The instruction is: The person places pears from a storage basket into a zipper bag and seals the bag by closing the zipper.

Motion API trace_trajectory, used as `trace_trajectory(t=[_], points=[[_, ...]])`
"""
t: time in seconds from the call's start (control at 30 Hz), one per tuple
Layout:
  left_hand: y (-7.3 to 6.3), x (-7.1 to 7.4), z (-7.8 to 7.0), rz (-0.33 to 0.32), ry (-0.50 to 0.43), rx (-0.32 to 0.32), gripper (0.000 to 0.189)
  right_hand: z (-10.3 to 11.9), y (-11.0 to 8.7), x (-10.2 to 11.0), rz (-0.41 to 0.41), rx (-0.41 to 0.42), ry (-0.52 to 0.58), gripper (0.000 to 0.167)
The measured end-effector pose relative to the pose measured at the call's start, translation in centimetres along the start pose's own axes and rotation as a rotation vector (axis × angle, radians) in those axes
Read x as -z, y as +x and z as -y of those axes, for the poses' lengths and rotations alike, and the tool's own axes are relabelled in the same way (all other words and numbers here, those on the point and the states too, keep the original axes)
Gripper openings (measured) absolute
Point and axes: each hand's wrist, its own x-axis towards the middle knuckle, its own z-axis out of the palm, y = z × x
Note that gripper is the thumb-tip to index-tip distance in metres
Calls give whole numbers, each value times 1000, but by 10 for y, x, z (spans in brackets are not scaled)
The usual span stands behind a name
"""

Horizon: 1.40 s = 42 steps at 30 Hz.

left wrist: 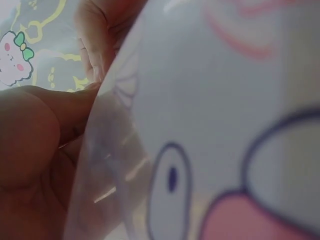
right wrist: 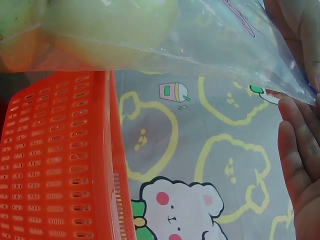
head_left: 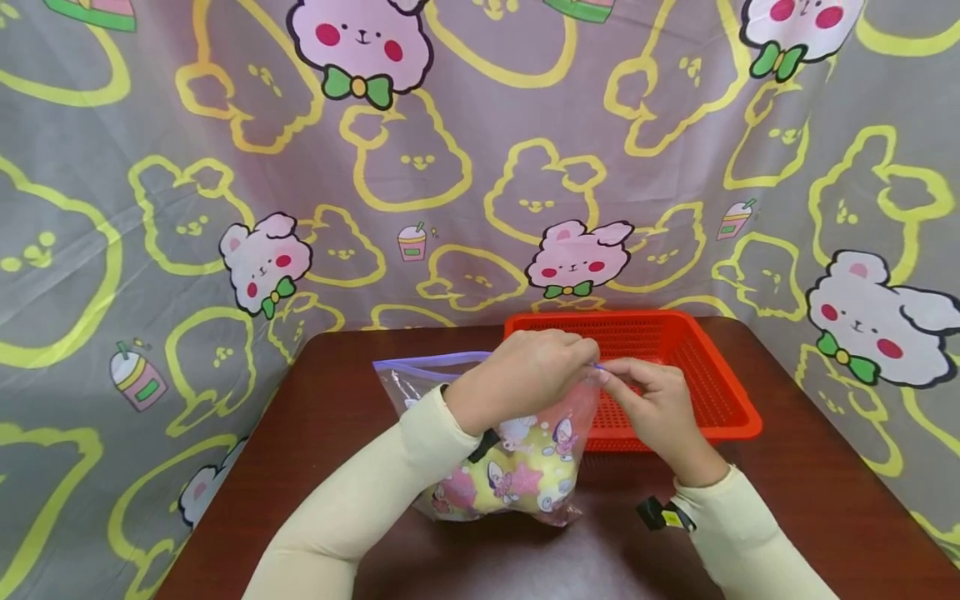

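A clear zip bag with cartoon prints and a purple zip strip stands on the table. Round pale green and orange things fill its lower part; their kind is unclear through the plastic. At the bag's upper right corner, my left hand pinches the zip edge. My right hand grips the tip of that same corner between thumb and fingers, close beside the left. The strip's left end stands free, with the mouth looking parted there. Close up, printed plastic fills most of the left wrist view.
Behind and to the right of the bag sits a red perforated plastic basket. Both are on a dark brown table. Cartoon-patterned cloth hangs around the table's back and sides.
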Motion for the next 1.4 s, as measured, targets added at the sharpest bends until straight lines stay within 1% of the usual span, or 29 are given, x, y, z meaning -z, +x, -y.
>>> trace_trajectory(t=[0.1,0.3,0.4,0.7,0.87,0.97,1.07,1.2,1.3,1.4], points=[[1,-2,-1,17,-8,-4,15,0,-1,2,-4,7,1,29],[1,-2,-3,16,48,-6,15,4,-1,4,4,8,5,27],[2,-1,-4,25,61,-5,14,4,-2,5,5,8,5,24],[1,1,-3,110,63,32,14,0,-3,3,16,6,12,23],[1,1,-2,123,54,38,13,0,-3,4,3,18,-23,22],[0,0,-1,119,59,36,13,0,-3,4,-4,24,-36,22],[-1,-1,0,98,70,30,14,0,-3,4,-6,12,-39,22],[-2,-3,2,64,66,28,12,-1,-1,3,17,-14,-29,22],[-2,-4,5,27,55,23,11,-1,3,2,41,-8,-39,24],[-3,-5,7,-17,49,8,9,12,13,3,65,19,-68,23]])
